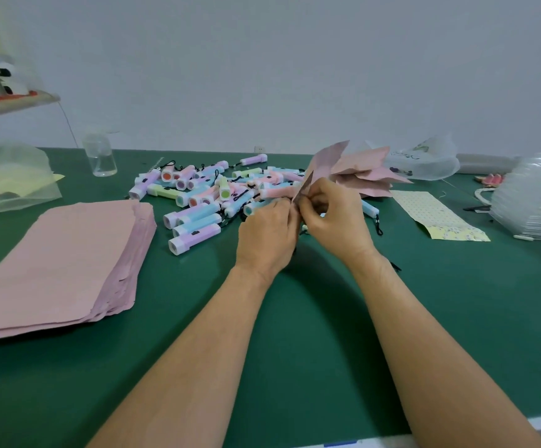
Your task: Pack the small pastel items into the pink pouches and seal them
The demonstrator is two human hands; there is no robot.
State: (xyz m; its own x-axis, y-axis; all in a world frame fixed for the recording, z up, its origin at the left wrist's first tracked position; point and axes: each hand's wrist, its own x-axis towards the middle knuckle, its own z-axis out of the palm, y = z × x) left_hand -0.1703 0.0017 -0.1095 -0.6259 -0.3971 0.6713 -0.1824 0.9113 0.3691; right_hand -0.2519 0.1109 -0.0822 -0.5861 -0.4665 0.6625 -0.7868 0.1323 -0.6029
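Observation:
A heap of small pastel flashlights (198,202) with black cords lies mid-table, just beyond my hands. My left hand (267,234) and my right hand (337,218) meet above the green table (295,350); both pinch the lower end of a pink pouch (322,166) that stands tilted upward. Whether a flashlight is inside it is hidden by my fingers. A thick stack of flat pink pouches (59,263) rests at the left. Several more pink pouches (372,179) lie fanned out behind my right hand.
A clear plastic cup (99,155) and a clear plastic bag (7,176) sit at the back left. A yellowish dotted sheet (437,215), a white plastic bag (424,160) and a bundle of clear wrap (534,195) occupy the right. The table's front edge runs bottom right.

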